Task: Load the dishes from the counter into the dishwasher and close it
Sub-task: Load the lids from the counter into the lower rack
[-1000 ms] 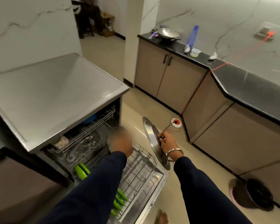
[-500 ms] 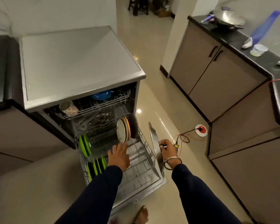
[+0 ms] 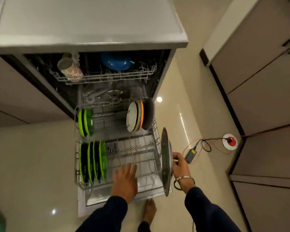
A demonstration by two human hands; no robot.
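Observation:
The dishwasher [image 3: 166,67] stands open with its lower rack [image 3: 146,158] pulled out over the door. My right hand [image 3: 180,164] grips a large steel plate [image 3: 165,161] on edge, just at the rack's right side. My left hand [image 3: 125,180] hovers flat with straight fingers over the rack's front, holding nothing. Green plates [image 3: 93,162] stand at the rack's left, more green plates [image 3: 85,122] behind them. White, orange and dark plates [image 3: 138,115] stand at the back right. The upper rack holds a patterned mug [image 3: 70,68] and a blue bowl [image 3: 116,61].
A cable and small black adapter [image 3: 191,154] lie on the floor right of the door, leading to a red and white socket [image 3: 230,141]. Cabinets [image 3: 261,77] line the right side. My bare foot [image 3: 149,211] stands by the door's front edge.
The view has tipped down over the dishwasher. My left hand has pulled back from the standing plates to the rack's front. The right hand still holds the steel plate beside the rack.

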